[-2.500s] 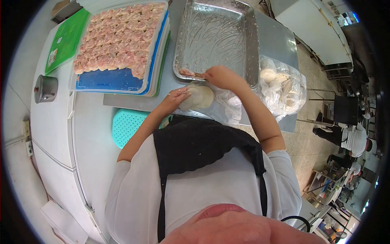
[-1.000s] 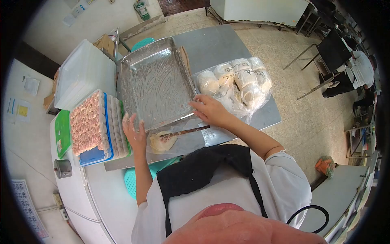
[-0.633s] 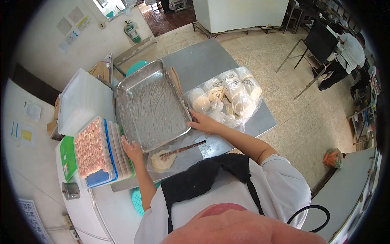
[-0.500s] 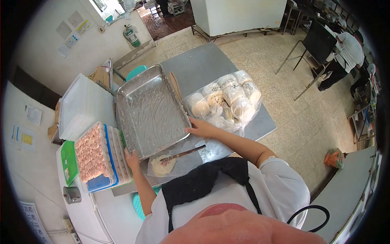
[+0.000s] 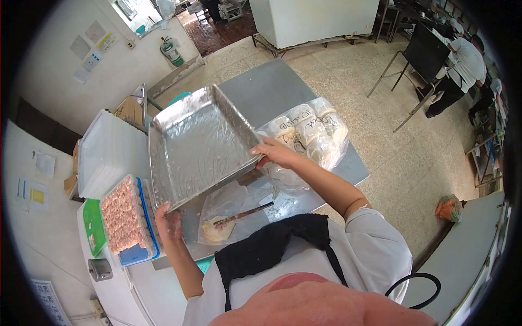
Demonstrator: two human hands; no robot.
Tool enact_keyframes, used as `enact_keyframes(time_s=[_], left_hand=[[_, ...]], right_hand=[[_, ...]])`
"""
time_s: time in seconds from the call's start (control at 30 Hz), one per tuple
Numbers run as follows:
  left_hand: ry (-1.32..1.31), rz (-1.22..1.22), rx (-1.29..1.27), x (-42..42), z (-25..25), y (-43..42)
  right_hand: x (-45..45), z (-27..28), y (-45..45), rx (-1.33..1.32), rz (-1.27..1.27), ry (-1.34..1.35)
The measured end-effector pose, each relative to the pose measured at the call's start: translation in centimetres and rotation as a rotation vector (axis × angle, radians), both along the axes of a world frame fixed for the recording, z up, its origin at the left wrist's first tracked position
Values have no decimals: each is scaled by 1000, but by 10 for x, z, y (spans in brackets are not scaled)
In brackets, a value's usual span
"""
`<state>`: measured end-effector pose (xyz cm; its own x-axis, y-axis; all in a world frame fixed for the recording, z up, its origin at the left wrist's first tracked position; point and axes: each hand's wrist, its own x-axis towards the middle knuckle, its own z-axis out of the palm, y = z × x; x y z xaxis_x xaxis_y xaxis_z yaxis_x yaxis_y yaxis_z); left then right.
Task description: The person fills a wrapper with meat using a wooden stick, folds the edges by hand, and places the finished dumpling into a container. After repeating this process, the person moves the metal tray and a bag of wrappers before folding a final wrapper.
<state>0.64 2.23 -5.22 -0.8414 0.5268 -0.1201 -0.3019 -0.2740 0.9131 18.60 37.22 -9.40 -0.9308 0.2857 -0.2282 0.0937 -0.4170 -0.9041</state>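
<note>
Between my hands is a large metal tray point(image 5: 204, 149), tilted, with smears and bits of residue on its bottom. My left hand point(image 5: 169, 221) grips its near left corner. At the near right corner, my right hand point(image 5: 276, 154) is closed on the rim. To the right lies a clear plastic bag point(image 5: 312, 133) of pale round wrappers in stacks, with black writing on it. Nearer to me, a plastic sheet point(image 5: 239, 195) bears pale round dough wrappers point(image 5: 218, 231) with a brown stick point(image 5: 244, 214) and some pink filling on top.
On the left, a blue-rimmed container point(image 5: 128, 217) holds rows of pink filled pieces, beside a stack of white plastic boxes point(image 5: 111, 157). A green lid point(image 5: 94, 228) and metal cup point(image 5: 100, 269) lie nearby. A person point(image 5: 462, 65) works at the far right.
The tray has been lifted off the metal table and tilted, its near side rising, with both hands still on it. More of the plastic sheet beneath now shows.
</note>
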Motion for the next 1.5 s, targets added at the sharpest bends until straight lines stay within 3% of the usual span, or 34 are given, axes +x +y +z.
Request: enact_keyframes(time_s=[0.1, 0.2, 0.37, 0.47, 0.57, 0.63, 0.67, 0.7, 0.73, 0.8, 0.9, 0.97, 1.07, 1.1, 1.17, 1.23, 1.37, 1.43, 1.5], left_hand=[[37, -39, -60, -28, 0, 34], [-48, -208, -16, -28, 36, 114], [-107, -476, -23, -44, 40, 233], [-153, -422, -44, -52, -17, 281], [-74, -379, -121, -46, -43, 315], [39, -325, -229, -46, -66, 331], [158, -266, -329, -46, -77, 338], [157, -263, -326, -47, -89, 344], [213, -275, -481, -47, -106, 347], [402, -225, -649, -55, -142, 356], [579, -259, -556, -43, -149, 353], [600, -298, -666, -34, -143, 352], [557, -454, -777, -28, -125, 346], [556, -448, -770, -31, -129, 341], [806, -505, -730, -44, -138, 327], [804, -576, -572, -27, -101, 287], [1146, -249, -604, -30, -96, 189], [1116, -44, -711, -21, -95, 130], [1095, 106, -754, -13, -100, 74]], right_hand=[[16, 14, 33, 123, -124, 67], [22, 29, 83, 170, -253, 129], [32, 32, 168, 186, -389, 54], [39, 26, 215, 248, -480, -26], [38, 9, 258, 338, -500, -134], [36, -7, 272, 638, -586, -245], [32, -21, 274, 641, -584, -245], [27, -44, 277, 870, -594, -391], [24, -51, 272, 1098, -597, -537], [23, -53, 257, 1109, -625, -585], [31, -63, 257, 1127, -681, -606], [37, -62, 264, 1149, -713, -554], [39, -56, 256, 1059, -675, -689], [39, -59, 253, 1174, -724, -708], [43, -56, 246, 1305, -786, -716], [48, -56, 222, 1556, -823, -677], [76, -42, 155, 1646, -709, -605], [89, -52, 133, 1745, -639, -615], [102, -51, 117, 1672, -674, -634]])
